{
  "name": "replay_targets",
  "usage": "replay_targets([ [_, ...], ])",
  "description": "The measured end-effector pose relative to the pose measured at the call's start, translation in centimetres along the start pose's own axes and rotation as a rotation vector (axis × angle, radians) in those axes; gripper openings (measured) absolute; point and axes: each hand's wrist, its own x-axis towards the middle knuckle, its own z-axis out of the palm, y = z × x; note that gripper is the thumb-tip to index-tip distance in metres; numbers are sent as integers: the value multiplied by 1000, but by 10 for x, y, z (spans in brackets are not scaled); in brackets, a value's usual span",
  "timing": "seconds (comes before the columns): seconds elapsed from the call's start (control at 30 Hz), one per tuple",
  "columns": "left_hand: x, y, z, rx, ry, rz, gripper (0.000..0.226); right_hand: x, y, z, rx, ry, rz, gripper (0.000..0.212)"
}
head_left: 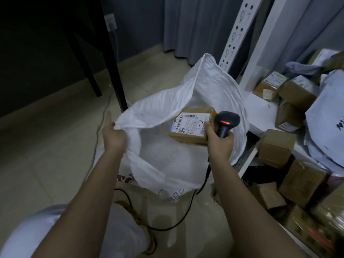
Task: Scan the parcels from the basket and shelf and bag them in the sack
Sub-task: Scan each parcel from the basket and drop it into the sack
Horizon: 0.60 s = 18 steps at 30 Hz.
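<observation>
The right hand (219,140) clamps both scanner (226,123) and small cardboard parcel (191,127), at three o'clock above the sack (167,112); stiff, probably light. The left hand (113,135) grips the limp rim at nine o'clock.

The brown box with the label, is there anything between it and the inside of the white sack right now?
Nothing visible. The right hand holds the brown box together with the scanner right over the white sack, whose mouth the left hand holds open by the rim. The space below the box looks clear.
</observation>
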Motion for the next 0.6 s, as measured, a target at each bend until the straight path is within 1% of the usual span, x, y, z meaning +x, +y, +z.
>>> replay_targets([
  [0.07,-9,-4,8,390,-140,238,51,2,6,3,-15,-65,32,48],
  [0.1,-15,-6,12,591,-223,300,52,2,9,6,-27,-88,47,48],
  [0.13,-19,-6,17,767,-308,336,56,2,12,10,-39,-101,57,48],
  [0.17,-23,-4,23,892,-393,352,61,2,13,14,-49,-107,60,48],
  [0.2,-26,1,29,954,-449,349,67,2,14,17,-55,-113,57,48],
  [0.27,-29,6,42,954,-494,374,74,2,14,23,-65,-126,40,47],
  [0.3,-30,8,48,941,-469,439,73,1,13,24,-65,-134,34,45],
  [0.33,-28,9,54,944,-434,525,69,1,12,25,-61,-144,28,43],
  [0.37,-25,9,60,964,-398,614,60,1,10,25,-52,-155,23,42],
  [0.4,-21,10,64,1006,-381,664,47,2,9,24,-44,-163,18,41],
  [0.47,-16,14,64,1045,-362,656,24,6,5,22,-36,-167,8,40],
  [0.53,-9,16,62,976,-301,628,23,11,2,19,-29,-157,0,40],
  [0.57,-7,19,60,875,-261,603,24,14,1,17,-20,-148,-5,41],
  [0.6,-1,18,59,702,-220,541,23,17,0,17,-9,-138,-11,43],
])
